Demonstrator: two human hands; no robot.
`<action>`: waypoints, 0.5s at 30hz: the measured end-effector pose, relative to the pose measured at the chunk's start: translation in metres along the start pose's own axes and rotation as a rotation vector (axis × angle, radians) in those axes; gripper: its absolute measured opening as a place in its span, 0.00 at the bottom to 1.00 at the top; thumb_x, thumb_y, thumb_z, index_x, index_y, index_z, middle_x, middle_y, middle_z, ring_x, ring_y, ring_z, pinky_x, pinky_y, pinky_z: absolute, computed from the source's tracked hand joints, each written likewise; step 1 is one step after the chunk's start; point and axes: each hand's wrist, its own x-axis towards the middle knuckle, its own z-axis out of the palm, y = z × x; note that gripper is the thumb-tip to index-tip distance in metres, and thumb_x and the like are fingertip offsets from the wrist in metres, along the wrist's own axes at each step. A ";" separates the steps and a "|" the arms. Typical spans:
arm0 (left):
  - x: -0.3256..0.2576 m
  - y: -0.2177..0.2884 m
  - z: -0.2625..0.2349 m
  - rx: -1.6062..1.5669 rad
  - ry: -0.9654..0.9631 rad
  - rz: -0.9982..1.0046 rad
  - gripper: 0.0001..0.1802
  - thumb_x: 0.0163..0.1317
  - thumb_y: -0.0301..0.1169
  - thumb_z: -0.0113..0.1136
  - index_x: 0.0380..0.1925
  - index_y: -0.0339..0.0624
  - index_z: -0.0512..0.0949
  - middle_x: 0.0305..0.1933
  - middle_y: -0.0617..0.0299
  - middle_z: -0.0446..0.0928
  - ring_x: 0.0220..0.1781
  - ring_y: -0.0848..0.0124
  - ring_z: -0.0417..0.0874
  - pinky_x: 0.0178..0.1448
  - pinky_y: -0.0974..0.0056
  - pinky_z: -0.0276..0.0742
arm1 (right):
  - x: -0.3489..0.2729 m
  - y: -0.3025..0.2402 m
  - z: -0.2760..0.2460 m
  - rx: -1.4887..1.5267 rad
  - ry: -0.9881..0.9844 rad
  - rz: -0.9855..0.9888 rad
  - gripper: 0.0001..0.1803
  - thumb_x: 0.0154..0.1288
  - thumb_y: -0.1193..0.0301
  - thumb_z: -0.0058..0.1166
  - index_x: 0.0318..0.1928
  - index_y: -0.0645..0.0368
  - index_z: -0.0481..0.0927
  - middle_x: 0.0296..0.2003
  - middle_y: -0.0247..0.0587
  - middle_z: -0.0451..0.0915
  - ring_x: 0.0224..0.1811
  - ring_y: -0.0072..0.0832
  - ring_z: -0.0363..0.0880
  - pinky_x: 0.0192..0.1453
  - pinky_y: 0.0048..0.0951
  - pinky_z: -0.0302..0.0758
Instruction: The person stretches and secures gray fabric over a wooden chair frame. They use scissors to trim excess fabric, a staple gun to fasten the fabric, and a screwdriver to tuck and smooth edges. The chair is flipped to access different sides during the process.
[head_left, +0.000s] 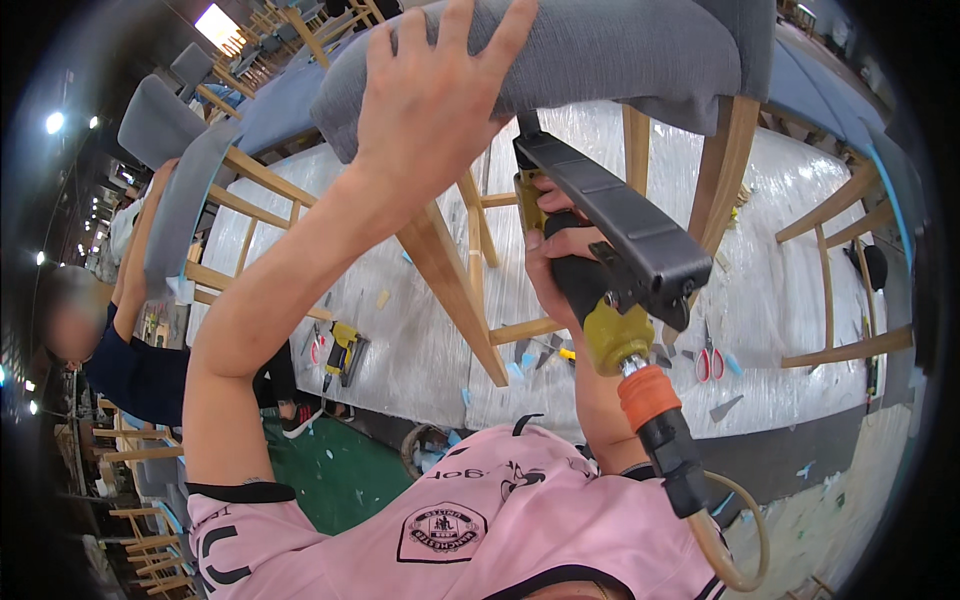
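A chair with a grey fabric seat [620, 60] and light wooden legs [455, 285] stands before me. My left hand [425, 105] lies on the upholstery with its fingers spread. Under the seat's edge, my right hand [555, 260] is wrapped round the grip of a pneumatic staple gun [625, 215], black and yellow. The gun's nose reaches up to the underside of the seat, and whether it touches is hard to see. From its lower end, an orange and black coupling [655, 410] leads into a curled air hose [750, 560].
The table [400, 330] is covered in clear plastic film. A second staple gun [343, 355] lies at left, and red-handled scissors [709, 362] lie at right among fabric scraps. Another person [130, 350] holds a grey chair at left. More chairs [840, 230] stand at right.
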 end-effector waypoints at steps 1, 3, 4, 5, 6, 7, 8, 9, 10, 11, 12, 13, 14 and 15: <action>-0.001 0.000 0.004 0.041 0.038 -0.008 0.59 0.41 0.47 0.84 0.76 0.61 0.64 0.67 0.49 0.74 0.65 0.46 0.77 0.69 0.46 0.71 | 0.000 0.000 -0.001 0.006 -0.009 0.003 0.14 0.58 0.86 0.64 0.33 0.53 0.75 0.48 0.48 0.80 0.58 0.45 0.83 0.66 0.47 0.78; -0.001 0.001 0.007 0.016 0.034 -0.058 0.60 0.39 0.41 0.84 0.77 0.63 0.63 0.66 0.52 0.74 0.64 0.50 0.76 0.67 0.47 0.71 | 0.004 0.003 0.000 0.003 -0.015 -0.001 0.14 0.57 0.86 0.64 0.33 0.53 0.75 0.49 0.48 0.80 0.58 0.45 0.83 0.66 0.46 0.78; -0.004 0.003 0.006 0.000 0.025 -0.091 0.61 0.38 0.37 0.85 0.77 0.64 0.63 0.66 0.54 0.73 0.64 0.52 0.76 0.66 0.47 0.71 | 0.004 0.003 0.001 0.003 -0.025 0.004 0.14 0.57 0.86 0.64 0.33 0.52 0.75 0.49 0.48 0.80 0.58 0.45 0.83 0.66 0.46 0.78; -0.006 0.004 0.005 0.016 0.017 -0.093 0.61 0.39 0.38 0.84 0.77 0.64 0.63 0.67 0.54 0.73 0.64 0.52 0.76 0.65 0.47 0.71 | 0.004 0.003 0.002 0.002 -0.032 0.011 0.14 0.57 0.86 0.64 0.33 0.52 0.75 0.49 0.48 0.80 0.58 0.44 0.83 0.65 0.45 0.78; -0.007 0.004 0.004 0.032 0.009 -0.096 0.61 0.39 0.38 0.84 0.77 0.63 0.63 0.67 0.53 0.72 0.64 0.51 0.75 0.65 0.48 0.71 | 0.003 0.003 0.003 0.000 -0.037 0.017 0.15 0.57 0.86 0.64 0.33 0.52 0.75 0.49 0.48 0.80 0.58 0.44 0.83 0.65 0.45 0.78; -0.009 0.005 0.003 0.049 0.000 -0.099 0.60 0.40 0.38 0.84 0.77 0.63 0.63 0.68 0.53 0.72 0.65 0.51 0.75 0.65 0.48 0.71 | 0.001 0.003 0.003 -0.004 -0.041 0.033 0.15 0.57 0.86 0.64 0.33 0.52 0.75 0.49 0.48 0.80 0.58 0.44 0.83 0.65 0.45 0.78; -0.012 0.004 0.001 0.050 -0.015 -0.093 0.60 0.41 0.38 0.84 0.77 0.62 0.62 0.69 0.52 0.71 0.66 0.50 0.74 0.66 0.48 0.71 | -0.001 0.003 0.006 0.003 -0.048 0.044 0.15 0.57 0.86 0.64 0.32 0.52 0.75 0.49 0.47 0.80 0.58 0.43 0.83 0.65 0.44 0.78; -0.016 0.003 -0.002 0.052 -0.031 -0.087 0.60 0.41 0.38 0.84 0.78 0.61 0.62 0.70 0.51 0.70 0.67 0.49 0.74 0.68 0.48 0.71 | -0.003 0.004 0.009 0.008 -0.051 0.054 0.15 0.56 0.86 0.64 0.32 0.52 0.75 0.49 0.47 0.80 0.58 0.43 0.83 0.65 0.44 0.78; -0.011 0.003 -0.006 0.042 -0.032 -0.076 0.60 0.42 0.38 0.83 0.78 0.60 0.61 0.71 0.50 0.69 0.68 0.49 0.73 0.69 0.48 0.71 | -0.003 0.006 0.007 -0.014 -0.038 0.044 0.15 0.56 0.86 0.64 0.32 0.51 0.75 0.49 0.47 0.80 0.58 0.43 0.83 0.65 0.44 0.78; -0.009 -0.005 -0.012 -0.054 -0.088 -0.001 0.61 0.43 0.39 0.83 0.78 0.59 0.60 0.72 0.48 0.68 0.70 0.48 0.72 0.71 0.48 0.70 | -0.005 0.007 0.004 -0.037 -0.027 0.044 0.15 0.56 0.86 0.65 0.32 0.51 0.75 0.49 0.47 0.80 0.58 0.43 0.83 0.65 0.43 0.78; -0.007 -0.019 -0.020 -0.150 -0.143 0.074 0.61 0.43 0.39 0.83 0.79 0.58 0.59 0.73 0.47 0.67 0.72 0.47 0.71 0.73 0.48 0.70 | -0.003 0.007 0.001 -0.064 -0.029 0.034 0.15 0.56 0.86 0.65 0.32 0.51 0.75 0.49 0.47 0.81 0.58 0.42 0.83 0.65 0.43 0.78; -0.002 -0.032 -0.032 -0.252 -0.193 0.160 0.61 0.44 0.40 0.83 0.79 0.57 0.59 0.75 0.46 0.66 0.74 0.47 0.70 0.75 0.49 0.69 | -0.002 0.006 -0.004 -0.096 -0.017 0.013 0.15 0.56 0.86 0.65 0.32 0.51 0.75 0.49 0.47 0.81 0.57 0.42 0.83 0.65 0.43 0.78; -0.002 -0.058 -0.038 -0.384 -0.279 0.191 0.62 0.47 0.45 0.82 0.80 0.55 0.56 0.77 0.45 0.63 0.76 0.47 0.68 0.78 0.51 0.68 | -0.002 0.002 -0.005 -0.124 -0.049 -0.006 0.15 0.56 0.86 0.65 0.32 0.51 0.76 0.49 0.47 0.81 0.57 0.42 0.83 0.65 0.42 0.78; -0.007 -0.073 -0.037 -0.364 -0.306 0.170 0.62 0.47 0.47 0.82 0.80 0.54 0.56 0.78 0.46 0.63 0.76 0.47 0.69 0.77 0.51 0.69 | -0.001 0.000 -0.006 -0.153 -0.094 -0.012 0.15 0.56 0.85 0.65 0.32 0.51 0.76 0.49 0.47 0.81 0.58 0.41 0.83 0.65 0.43 0.78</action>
